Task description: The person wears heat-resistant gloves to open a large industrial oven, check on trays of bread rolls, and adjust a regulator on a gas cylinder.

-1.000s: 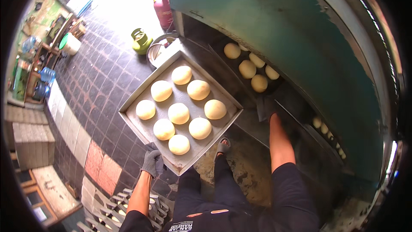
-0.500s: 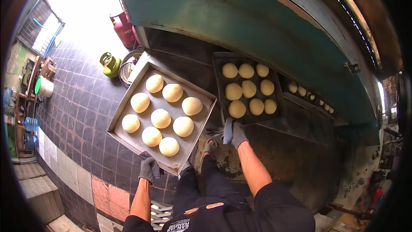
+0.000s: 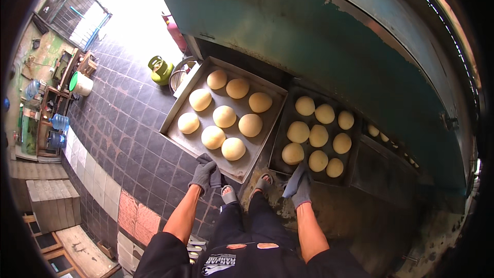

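My left hand (image 3: 204, 173), in a grey knitted glove, grips the near edge of a light metal baking tray (image 3: 242, 169) through a dark cloth. Several round, pale-golden buns (image 3: 224, 116) sit spaced apart on it. The tray's far side lies at the opening of a large greenish oven (image 3: 288, 25). My right hand (image 3: 300, 188), also gloved, is closed on a blue-grey cloth (image 3: 293, 183) at the near edge of a darker baking tray (image 3: 329, 92). That tray carries several similar buns (image 3: 318, 136) and sits to the right of the light one, partly in the opening.
More buns (image 3: 383, 137) show inside the oven at the right. A green gas cylinder (image 3: 160, 70) and a pink one (image 3: 175, 33) stand at the far left of the oven. On the tiled floor (image 3: 128, 118), a white bucket (image 3: 81, 84) and water bottles (image 3: 59, 122) are by the left wall.
My view has turned. The light tray has moved toward the oven opening, and the gap between it and the dark tray has narrowed. Both hands keep their places at the near edges.
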A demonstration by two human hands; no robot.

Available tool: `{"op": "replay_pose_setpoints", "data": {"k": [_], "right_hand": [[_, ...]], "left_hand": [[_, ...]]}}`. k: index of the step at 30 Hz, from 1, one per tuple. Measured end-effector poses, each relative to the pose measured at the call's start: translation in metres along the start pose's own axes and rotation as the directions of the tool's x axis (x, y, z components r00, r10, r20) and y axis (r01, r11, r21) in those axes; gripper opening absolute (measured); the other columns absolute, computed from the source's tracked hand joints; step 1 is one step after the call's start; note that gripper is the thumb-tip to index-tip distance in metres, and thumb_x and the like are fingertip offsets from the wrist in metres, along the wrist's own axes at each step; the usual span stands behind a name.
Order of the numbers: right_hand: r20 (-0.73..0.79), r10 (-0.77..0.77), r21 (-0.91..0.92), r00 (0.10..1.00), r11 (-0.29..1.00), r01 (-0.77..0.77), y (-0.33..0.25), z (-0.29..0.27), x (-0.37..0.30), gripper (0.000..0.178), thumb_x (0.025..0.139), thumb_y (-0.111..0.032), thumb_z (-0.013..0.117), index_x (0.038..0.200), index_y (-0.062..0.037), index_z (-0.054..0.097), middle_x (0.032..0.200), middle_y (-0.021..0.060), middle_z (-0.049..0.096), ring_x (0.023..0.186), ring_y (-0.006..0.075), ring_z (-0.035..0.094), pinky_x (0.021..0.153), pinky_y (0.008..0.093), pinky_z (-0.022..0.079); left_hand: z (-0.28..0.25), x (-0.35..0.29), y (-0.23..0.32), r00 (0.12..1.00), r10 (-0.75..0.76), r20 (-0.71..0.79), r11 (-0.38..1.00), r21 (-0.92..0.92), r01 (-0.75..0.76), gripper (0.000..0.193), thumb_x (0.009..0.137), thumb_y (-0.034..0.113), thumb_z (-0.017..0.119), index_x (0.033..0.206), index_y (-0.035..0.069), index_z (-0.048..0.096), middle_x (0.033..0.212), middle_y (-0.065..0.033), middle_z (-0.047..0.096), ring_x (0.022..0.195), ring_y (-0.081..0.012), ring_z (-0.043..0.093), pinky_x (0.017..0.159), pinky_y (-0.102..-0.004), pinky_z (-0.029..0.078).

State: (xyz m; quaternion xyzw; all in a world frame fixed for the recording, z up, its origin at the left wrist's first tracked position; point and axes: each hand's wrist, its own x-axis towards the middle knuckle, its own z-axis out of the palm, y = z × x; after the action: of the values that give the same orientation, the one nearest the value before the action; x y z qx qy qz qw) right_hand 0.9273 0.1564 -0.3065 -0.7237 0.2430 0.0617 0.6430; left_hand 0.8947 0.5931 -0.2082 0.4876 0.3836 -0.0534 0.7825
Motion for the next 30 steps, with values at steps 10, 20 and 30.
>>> {"op": "replay_pose_setpoints", "data": {"k": [10,20,30], "right_hand": [[-0.035,0.14,0.267,0.99,0.956,-0.126,-0.073,0.036,-0.057,0.042,0.111,-0.024,0.053,0.139,0.0066,0.061,0.133,0.014,0.07,0.117,0.0266,0.069,0.1,0.0414,0.055],[0.331,-0.474,-0.759,0.816,0.38,0.529,-0.183,0.056,-0.001,0.033,0.103,-0.025,0.046,0.104,-0.0001,0.069,0.11,0.0272,0.072,0.105,0.0485,0.068,0.092,0.0553,0.054],[0.502,-0.333,-0.839,0.798,0.036,0.543,-0.21,0.014,0.058,0.046,0.087,-0.031,0.07,0.125,-0.004,0.068,0.121,0.0224,0.074,0.109,0.0418,0.073,0.095,0.0516,0.059]], "left_hand": [[0.015,0.021,0.013,0.953,0.299,0.037,0.712,0.657,-0.249,0.039,0.096,0.036,0.074,0.091,-0.002,0.077,0.08,-0.0121,0.074,0.076,-0.0192,0.067,0.068,-0.0387,0.051],[0.139,0.102,0.091,0.744,0.308,0.593,-0.124,0.8,-0.587,0.09,0.064,0.072,0.087,0.117,0.0,0.077,0.114,-0.0228,0.076,0.114,-0.0371,0.07,0.103,-0.0482,0.052],[0.202,0.148,0.101,0.288,0.377,0.88,-0.601,0.469,-0.647,0.084,0.076,0.074,0.078,0.124,0.005,0.076,0.124,-0.0196,0.074,0.123,-0.0381,0.066,0.108,-0.0476,0.049]]}}
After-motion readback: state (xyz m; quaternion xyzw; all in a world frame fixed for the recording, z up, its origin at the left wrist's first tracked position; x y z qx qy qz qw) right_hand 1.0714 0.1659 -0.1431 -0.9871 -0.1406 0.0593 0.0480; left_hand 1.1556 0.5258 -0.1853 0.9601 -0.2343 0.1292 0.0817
